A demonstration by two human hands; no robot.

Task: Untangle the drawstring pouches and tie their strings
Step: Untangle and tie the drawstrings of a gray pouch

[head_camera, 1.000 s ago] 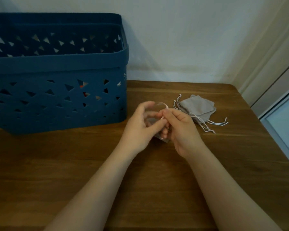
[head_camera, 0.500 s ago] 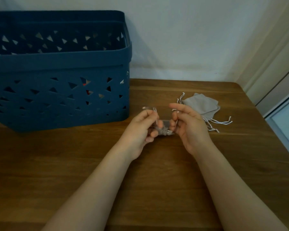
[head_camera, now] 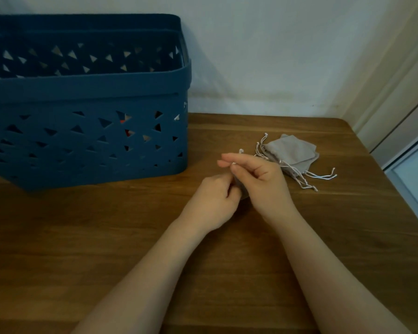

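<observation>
The right hand (head_camera: 258, 182) pinches a white drawstring (head_camera: 240, 151) between thumb and forefinger, and the string's knotted end pokes up just above the fingertips. The left hand (head_camera: 215, 201) is curled tight against the right hand, its fingers folded around a small grey pouch (head_camera: 239, 186) of which only a sliver shows between the two hands. Both hands hover low over the wooden table (head_camera: 106, 237), near its middle. Just beyond the right hand lies a small pile of grey drawstring pouches (head_camera: 292, 153), flat on the table, their white strings trailing toward the right edge and toward the hands. To the left, well apart from the pile, stands a dark blue plastic basket (head_camera: 82, 104) with triangular cut-outs, set against the pale wall (head_camera: 275, 44).
</observation>
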